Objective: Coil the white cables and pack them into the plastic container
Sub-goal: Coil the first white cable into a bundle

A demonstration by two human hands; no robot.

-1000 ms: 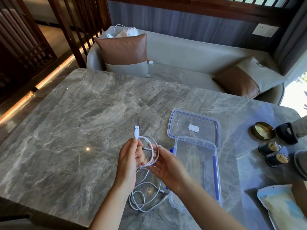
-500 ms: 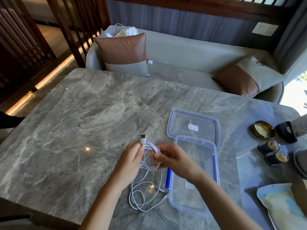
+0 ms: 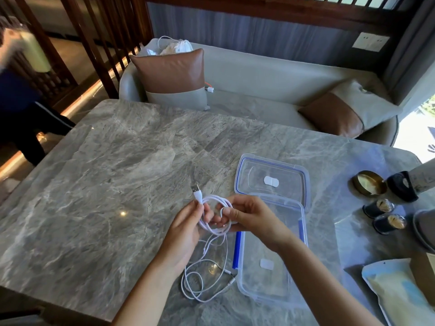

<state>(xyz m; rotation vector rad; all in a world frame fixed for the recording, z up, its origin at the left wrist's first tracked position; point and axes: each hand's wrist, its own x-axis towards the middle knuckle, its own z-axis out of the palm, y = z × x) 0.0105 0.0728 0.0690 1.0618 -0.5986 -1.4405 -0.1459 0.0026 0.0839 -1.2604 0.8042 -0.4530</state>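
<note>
1. The left hand [image 3: 186, 234] pinches the white cable [image 3: 217, 216] just under its plug [image 3: 196, 189], fingers squeezed shut on it. If they slip, the loops could spring open.
2. The right hand [image 3: 249, 216] has its fingers closed around the other side of the loop. A hard pull could make a knot.
3. A loose white cable [image 3: 202, 278] lies on the table [image 3: 94, 184] near its front edge. It could catch on the dangling part and get dragged off.
4. The plastic container [image 3: 270, 262] sits open beside the hands, lid [image 3: 270, 182] behind it. A fat coil might not fit flat.
</note>
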